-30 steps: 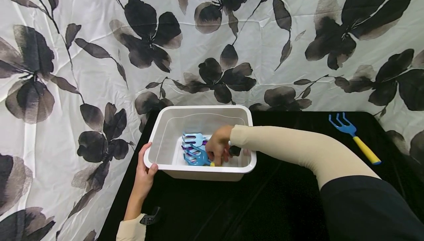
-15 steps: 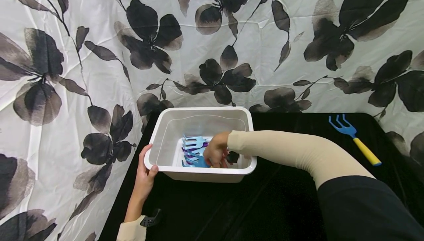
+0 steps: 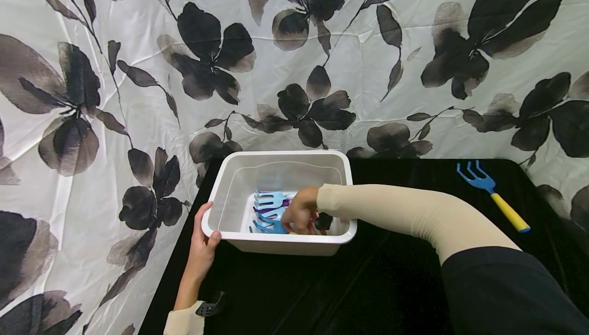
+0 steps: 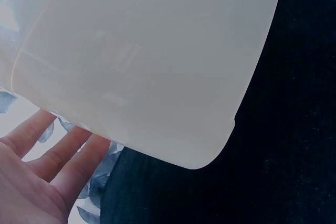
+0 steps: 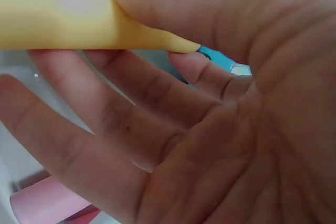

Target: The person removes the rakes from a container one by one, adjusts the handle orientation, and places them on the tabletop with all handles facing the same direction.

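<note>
A white plastic bin (image 3: 280,238) stands on the black table, with several small garden forks inside. My left hand (image 3: 201,248) holds its left rim, thumb at the near corner; the fingers (image 4: 79,156) lie against the outer wall in the left wrist view. Reaching into the bin, my right hand (image 3: 300,211) pinches the yellow handle (image 5: 58,14) of a blue garden fork (image 3: 271,226) between thumb and fingertips. That fork's tines point left, near the bin's front wall. Beside it lie light blue forks (image 3: 269,199). A pink handle (image 5: 50,200) shows below my right fingers.
Another blue garden fork (image 3: 480,179) with a yellow handle lies at the table's far right. A floral curtain (image 3: 294,59) hangs behind the table and along its left side. My right forearm (image 3: 391,204) crosses the bin's right rim.
The blue fork's head has tipped lower toward the bin's front wall, and my right hand has shifted slightly left and down. My left hand keeps its hold on the rim.
</note>
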A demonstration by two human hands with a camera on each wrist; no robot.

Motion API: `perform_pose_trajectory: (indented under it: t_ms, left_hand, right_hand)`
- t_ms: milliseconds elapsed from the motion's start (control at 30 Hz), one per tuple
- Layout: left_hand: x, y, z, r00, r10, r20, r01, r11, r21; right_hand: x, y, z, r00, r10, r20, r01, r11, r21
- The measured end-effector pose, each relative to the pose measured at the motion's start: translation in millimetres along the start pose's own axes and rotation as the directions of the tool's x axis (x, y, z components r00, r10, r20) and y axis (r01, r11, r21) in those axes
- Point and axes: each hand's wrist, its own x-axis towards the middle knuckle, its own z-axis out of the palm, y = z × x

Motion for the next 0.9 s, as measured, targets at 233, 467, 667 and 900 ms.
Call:
perform_pose_trajectory:
  t_ms: [233,467,667,900]
  left_hand:
    - [1.9,2.5,-0.8,1.0,0.012,0.0,-0.012,1.0,0.013]
    - [2.7,3.8,0.0,1.0,-0.001,0.011,0.001,1.0,-0.001]
    - [3.4,3.8,0.8,1.0,-0.002,0.003,0.002,1.0,-0.002]
    - [2.5,3.9,1.0,1.0,-0.005,-0.001,0.005,1.0,0.0]
  right_hand:
    - [2.8,1,-5,1.0,0.005,0.011,-0.005,0.999,0.034]
    - [-9.8,-1,-10,0.996,-0.071,-0.057,0.071,0.997,0.011]
    - [-34.0,1,-16,0.977,-0.121,-0.177,0.118,0.993,-0.026]
    - [-69.3,7,-25,0.961,-0.12,-0.25,0.123,0.992,-0.001]
